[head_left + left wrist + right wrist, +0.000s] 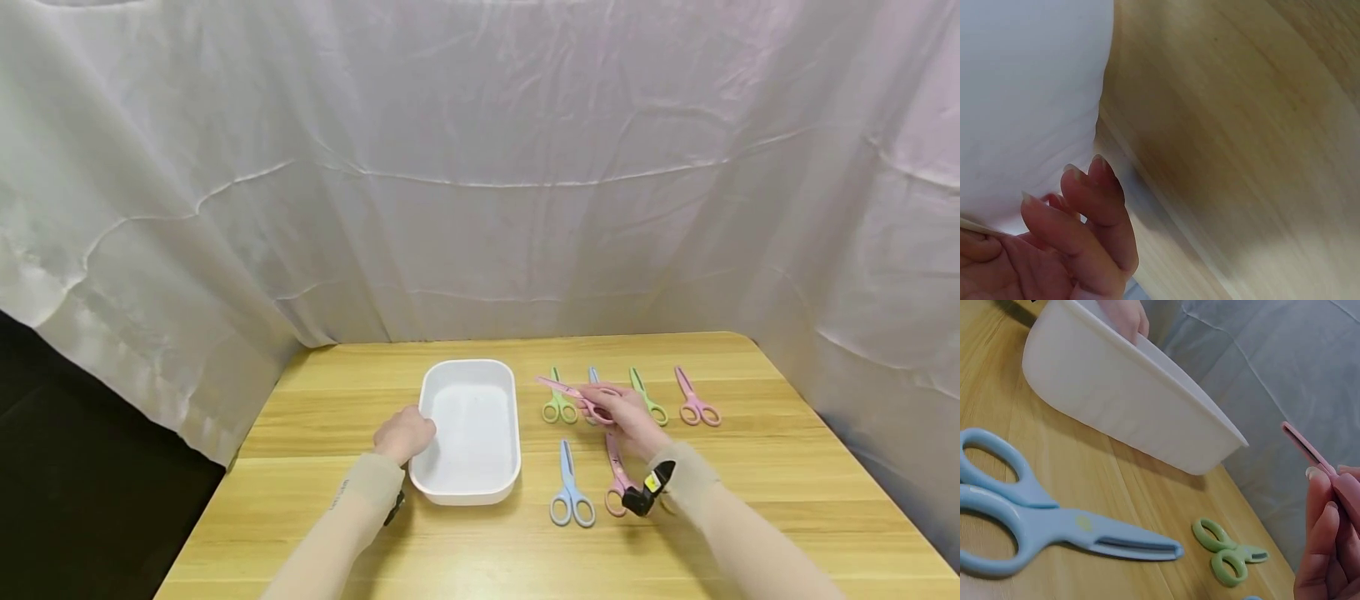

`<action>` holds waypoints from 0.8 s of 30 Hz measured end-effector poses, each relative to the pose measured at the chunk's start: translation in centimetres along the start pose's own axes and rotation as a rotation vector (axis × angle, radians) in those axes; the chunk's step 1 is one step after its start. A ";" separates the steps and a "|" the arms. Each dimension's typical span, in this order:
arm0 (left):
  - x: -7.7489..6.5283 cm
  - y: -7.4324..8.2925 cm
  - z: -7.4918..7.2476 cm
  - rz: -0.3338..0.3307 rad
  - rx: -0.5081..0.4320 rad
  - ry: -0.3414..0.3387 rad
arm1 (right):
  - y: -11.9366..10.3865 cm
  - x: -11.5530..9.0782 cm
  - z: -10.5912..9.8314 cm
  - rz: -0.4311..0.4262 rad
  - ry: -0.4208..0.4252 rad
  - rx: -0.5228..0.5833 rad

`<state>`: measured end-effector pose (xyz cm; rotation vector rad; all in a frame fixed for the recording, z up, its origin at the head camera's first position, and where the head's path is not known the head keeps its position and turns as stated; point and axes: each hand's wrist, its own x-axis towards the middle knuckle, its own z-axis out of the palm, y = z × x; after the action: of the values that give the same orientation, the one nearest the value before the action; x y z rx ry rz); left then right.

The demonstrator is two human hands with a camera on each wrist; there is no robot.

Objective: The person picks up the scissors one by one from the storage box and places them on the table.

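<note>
A white plastic tray [468, 454] stands on the table with nothing in it. My left hand [405, 433] grips its left rim; in the left wrist view the curled fingers [1085, 231] lie along the outer wall [1029, 106]. Raised over the table to the tray's right, my right hand [628, 417] pinches a pair of pink scissors [558, 386], blades pointing left. Below it lie pink scissors [617, 471], partly covered by the wrist, and blue scissors [568, 483], large in the right wrist view. The hand partly hides another blue pair [593, 374] behind it.
Green scissors [559, 408] lie between the tray and the right hand. More green scissors [649, 400] and pink scissors [694, 402] lie farther right in the back row. A pale curtain [510, 233] hangs behind the wooden table [480, 550].
</note>
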<state>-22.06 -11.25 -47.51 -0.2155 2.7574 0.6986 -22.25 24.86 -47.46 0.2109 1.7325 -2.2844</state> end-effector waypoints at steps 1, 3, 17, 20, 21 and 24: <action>0.0 0.0 0.0 -0.001 0.001 -0.001 | -0.1 -0.1 -0.2 0.002 -0.002 0.013; 0.0 0.0 0.0 -0.001 0.004 -0.001 | -0.2 -0.2 -0.6 0.003 -0.010 0.015; 0.1 -0.1 0.0 0.010 0.002 -0.005 | -1.0 -1.1 -3.5 -0.006 -0.010 -0.051; 0.0 0.0 0.0 0.011 0.006 -0.004 | -1.1 -1.4 -4.1 0.005 -0.029 -0.049; 0.0 0.0 0.0 0.011 0.007 -0.002 | -1.1 -1.5 -4.3 0.008 -0.036 -0.047; 0.0 0.0 0.0 0.012 0.009 0.000 | -1.2 -1.6 -5.0 0.015 -0.058 -0.065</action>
<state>-22.06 -11.25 -47.47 -0.1977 2.7638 0.6896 -21.29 30.16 -47.34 0.1426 1.7677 -2.1974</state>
